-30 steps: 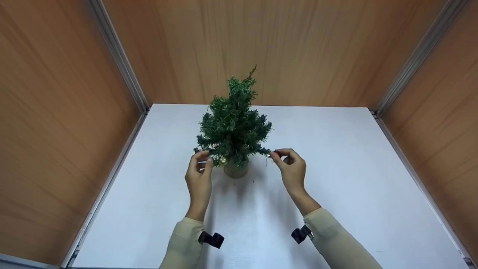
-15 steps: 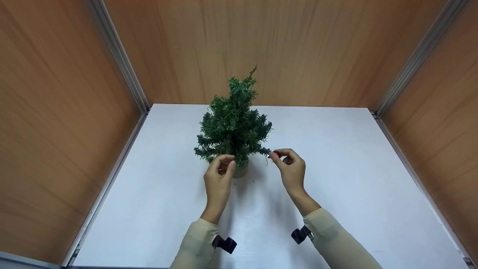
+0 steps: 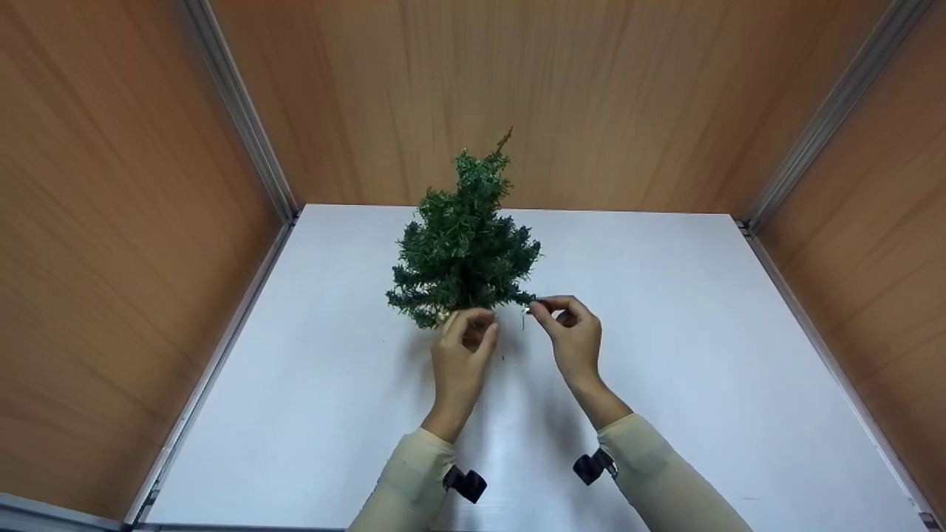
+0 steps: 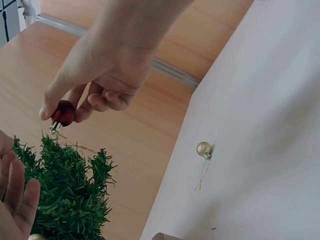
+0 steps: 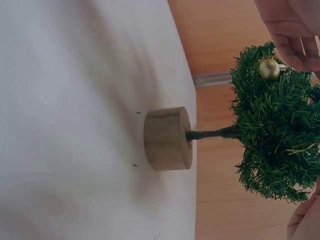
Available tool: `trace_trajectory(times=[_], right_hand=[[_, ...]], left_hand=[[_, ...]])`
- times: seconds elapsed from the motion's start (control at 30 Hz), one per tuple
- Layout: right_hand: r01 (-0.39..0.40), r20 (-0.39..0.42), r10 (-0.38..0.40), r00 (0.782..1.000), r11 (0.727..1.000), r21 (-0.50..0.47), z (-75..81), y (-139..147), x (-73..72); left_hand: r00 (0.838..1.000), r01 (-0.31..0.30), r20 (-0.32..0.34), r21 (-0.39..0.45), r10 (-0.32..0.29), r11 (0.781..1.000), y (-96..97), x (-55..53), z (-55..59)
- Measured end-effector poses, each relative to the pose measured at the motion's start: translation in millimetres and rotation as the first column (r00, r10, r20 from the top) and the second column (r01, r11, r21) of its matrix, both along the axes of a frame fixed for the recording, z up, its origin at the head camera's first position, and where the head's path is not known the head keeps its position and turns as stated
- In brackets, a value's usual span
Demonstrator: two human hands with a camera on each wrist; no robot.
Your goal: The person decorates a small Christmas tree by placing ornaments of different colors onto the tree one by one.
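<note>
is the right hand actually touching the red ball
Touching. The left wrist view shows it: the right hand pinches the red ball between thumb and finger, its metal cap sticking out.

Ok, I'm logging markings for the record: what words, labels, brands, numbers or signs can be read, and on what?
None: no text can be read anywhere.
The tree, its base, the red ball and the gold balls show no lettering; the black wrist cameras are too small to check.
</note>
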State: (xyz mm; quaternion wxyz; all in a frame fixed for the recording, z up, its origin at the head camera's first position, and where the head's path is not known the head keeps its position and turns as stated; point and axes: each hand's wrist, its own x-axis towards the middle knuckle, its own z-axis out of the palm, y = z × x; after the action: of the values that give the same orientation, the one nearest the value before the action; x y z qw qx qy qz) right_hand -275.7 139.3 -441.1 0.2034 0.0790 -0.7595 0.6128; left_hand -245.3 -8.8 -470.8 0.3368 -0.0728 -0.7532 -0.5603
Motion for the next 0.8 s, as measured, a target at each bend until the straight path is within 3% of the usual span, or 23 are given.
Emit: trace_trajectory(times=[0.3,0.8], right_hand=[[0.001,0.006,-0.001,1.000,1.000,0.003,2.9,-1,4.7],[-0.044,0.001,0.044,0.999,0.999,-0.027,-0.2,-1,6.5]], left_hand=[[1.000,-0.030,-0.010,-0.101,0.029,0.994,11.7,-3.8,-4.0],[0.995,-0.037,0.085,-0.180,0.053,0.983,19.4,-9.2,-4.3]])
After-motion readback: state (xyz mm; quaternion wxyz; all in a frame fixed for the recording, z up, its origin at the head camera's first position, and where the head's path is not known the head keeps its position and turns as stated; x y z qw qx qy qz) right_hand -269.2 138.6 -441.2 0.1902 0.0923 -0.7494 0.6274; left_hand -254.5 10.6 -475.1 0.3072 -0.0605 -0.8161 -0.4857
